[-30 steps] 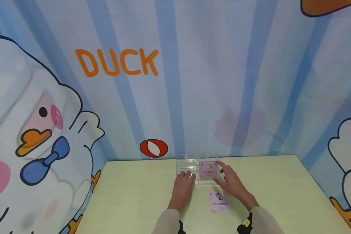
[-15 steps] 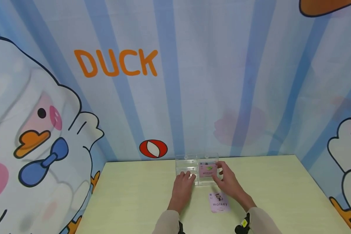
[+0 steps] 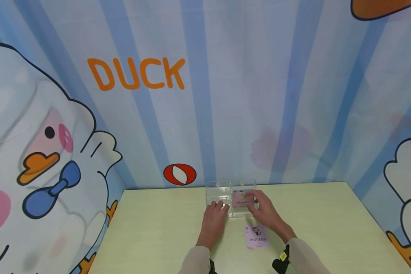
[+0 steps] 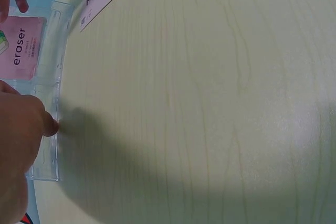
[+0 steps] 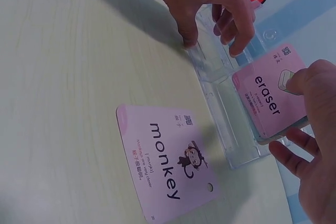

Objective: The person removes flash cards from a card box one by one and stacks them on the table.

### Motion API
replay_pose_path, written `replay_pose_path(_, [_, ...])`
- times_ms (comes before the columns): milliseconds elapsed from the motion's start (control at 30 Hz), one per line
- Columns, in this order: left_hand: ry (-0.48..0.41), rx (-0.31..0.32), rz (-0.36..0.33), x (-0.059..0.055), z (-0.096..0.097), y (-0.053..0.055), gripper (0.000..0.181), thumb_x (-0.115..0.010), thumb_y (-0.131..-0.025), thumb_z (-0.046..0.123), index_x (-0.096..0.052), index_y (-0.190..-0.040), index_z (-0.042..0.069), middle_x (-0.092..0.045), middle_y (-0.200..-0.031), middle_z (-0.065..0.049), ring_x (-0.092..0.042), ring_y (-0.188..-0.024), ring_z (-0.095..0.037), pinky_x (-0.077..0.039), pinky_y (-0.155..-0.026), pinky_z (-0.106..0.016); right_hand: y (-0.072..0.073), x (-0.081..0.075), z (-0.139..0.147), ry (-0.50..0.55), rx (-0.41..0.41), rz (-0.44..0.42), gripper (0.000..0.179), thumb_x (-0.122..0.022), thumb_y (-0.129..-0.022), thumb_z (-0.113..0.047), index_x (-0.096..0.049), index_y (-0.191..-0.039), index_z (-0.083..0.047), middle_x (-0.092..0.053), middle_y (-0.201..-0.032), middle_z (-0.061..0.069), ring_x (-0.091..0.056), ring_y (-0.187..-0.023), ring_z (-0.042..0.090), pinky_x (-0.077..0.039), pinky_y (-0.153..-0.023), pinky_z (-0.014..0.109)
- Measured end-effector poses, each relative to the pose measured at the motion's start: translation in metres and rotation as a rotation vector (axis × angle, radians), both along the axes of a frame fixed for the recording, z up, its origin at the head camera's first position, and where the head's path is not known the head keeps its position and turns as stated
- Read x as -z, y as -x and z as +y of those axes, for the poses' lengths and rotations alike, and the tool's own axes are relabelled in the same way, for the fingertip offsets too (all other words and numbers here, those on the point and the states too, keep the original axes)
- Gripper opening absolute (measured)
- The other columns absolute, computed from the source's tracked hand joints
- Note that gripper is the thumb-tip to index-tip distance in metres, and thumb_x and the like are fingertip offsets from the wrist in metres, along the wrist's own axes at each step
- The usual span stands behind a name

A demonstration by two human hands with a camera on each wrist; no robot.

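A clear plastic box (image 3: 244, 214) with two side-by-side compartments stands near the back of the table. My left hand (image 3: 215, 220) grips its left half, thumb (image 4: 51, 124) at the front wall and the other fingers bent over inside. In the right compartment sits a stack of pink flash cards (image 5: 268, 92), "eraser" on top, tilted in the right wrist view with bluish-green edges underneath. My right hand (image 3: 268, 215) pinches this stack: one digit (image 5: 296, 82) lies on the top card and other fingertips (image 5: 283, 156) are at its lower edge.
A pink "monkey" flash card (image 3: 257, 236) lies face up on the pale wooden table (image 3: 157, 228), just in front of the box. Behind the table hangs a blue-and-white striped curtain (image 3: 233, 95) printed with ducks.
My right hand has closed in on the eraser stack from its right side and moved left over it; the stack has shifted slightly left. The left hand, box and monkey card stay put.
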State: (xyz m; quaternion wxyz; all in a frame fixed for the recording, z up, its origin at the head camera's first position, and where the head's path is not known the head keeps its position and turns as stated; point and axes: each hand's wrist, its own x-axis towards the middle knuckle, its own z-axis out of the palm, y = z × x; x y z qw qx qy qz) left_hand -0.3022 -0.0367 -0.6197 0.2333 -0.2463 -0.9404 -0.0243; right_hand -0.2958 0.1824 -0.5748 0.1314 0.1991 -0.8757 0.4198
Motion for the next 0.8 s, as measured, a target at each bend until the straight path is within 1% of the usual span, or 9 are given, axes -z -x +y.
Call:
replay_pose_path(133, [-0.014, 0.007, 0.011, 0.0, 0.0, -0.001, 0.029, -0.073, -0.084, 0.0, -0.07, -0.108, 0.016, -0.064, -0.1, -0.003, -0.06, -0.089, -0.025, -0.053, -0.076, -0.039, 0.003, -0.001, 0.0, 0.006, -0.006, -0.013, 0.033, -0.07, -0.092, 0.004, -0.065, -0.124, -0.002, -0.065, -0.124, 0.013, -0.061, -0.109, 0.032, -0.052, -0.09, 0.057])
replay_pose_path(233, [-0.016, 0.004, 0.002, 0.001, 0.0, -0.002, 0.03, -0.072, -0.084, 0.0, -0.07, -0.109, 0.017, -0.064, -0.101, -0.003, -0.06, -0.09, -0.025, -0.052, -0.077, -0.039, 0.005, -0.003, 0.0, 0.015, 0.002, -0.02, 0.031, -0.069, -0.092, 0.005, -0.067, -0.122, -0.003, -0.066, -0.122, 0.011, -0.061, -0.106, 0.033, -0.052, -0.088, 0.057])
replay_pose_path(300, [-0.015, -0.001, -0.012, 0.001, 0.001, -0.001, 0.03, -0.072, -0.085, 0.0, -0.07, -0.11, 0.017, -0.064, -0.101, -0.003, -0.059, -0.091, -0.024, -0.052, -0.078, -0.039, 0.007, -0.004, 0.001, 0.014, 0.008, -0.006, 0.029, -0.068, -0.093, 0.006, -0.069, -0.12, -0.004, -0.068, -0.121, 0.011, -0.06, -0.106, 0.034, -0.051, -0.088, 0.057])
replay_pose_path(467, [-0.008, -0.012, -0.039, 0.0, 0.001, -0.002, 0.03, -0.072, -0.086, 0.0, -0.07, -0.111, 0.017, -0.064, -0.101, -0.003, -0.059, -0.092, -0.024, -0.052, -0.078, -0.039, 0.009, -0.009, 0.0, -0.025, 0.007, 0.059, 0.027, -0.07, -0.092, 0.005, -0.071, -0.117, -0.004, -0.07, -0.119, 0.01, -0.059, -0.109, 0.034, -0.046, -0.091, 0.053])
replay_pose_path(533, [-0.002, -0.015, -0.047, -0.001, 0.001, -0.002, 0.031, -0.072, -0.087, 0.0, -0.07, -0.112, 0.017, -0.064, -0.102, -0.003, -0.059, -0.092, -0.024, -0.052, -0.078, -0.038, 0.009, -0.013, 0.0, -0.044, 0.009, 0.063, 0.026, -0.07, -0.093, 0.004, -0.071, -0.118, -0.005, -0.071, -0.12, 0.009, -0.06, -0.109, 0.033, -0.048, -0.089, 0.049])
replay_pose_path(667, [0.006, -0.024, -0.07, -0.003, 0.0, -0.002, 0.033, -0.073, -0.087, 0.0, -0.07, -0.114, 0.018, -0.064, -0.104, -0.003, -0.058, -0.094, -0.024, -0.052, -0.081, -0.038, 0.008, -0.021, 0.0, -0.052, 0.016, 0.048, 0.028, -0.068, -0.095, 0.002, -0.07, -0.122, -0.005, -0.069, -0.126, 0.01, -0.06, -0.111, 0.032, -0.054, -0.081, 0.047])
replay_pose_path(800, [0.006, -0.026, -0.071, -0.003, 0.0, -0.002, 0.032, -0.072, -0.088, 0.0, -0.069, -0.114, 0.018, -0.064, -0.104, -0.003, -0.058, -0.095, -0.024, -0.052, -0.082, -0.039, 0.008, -0.027, 0.002, -0.026, 0.015, 0.054, 0.034, -0.07, -0.092, 0.004, -0.069, -0.126, -0.003, -0.068, -0.127, 0.013, -0.062, -0.106, 0.029, -0.057, -0.078, 0.044])
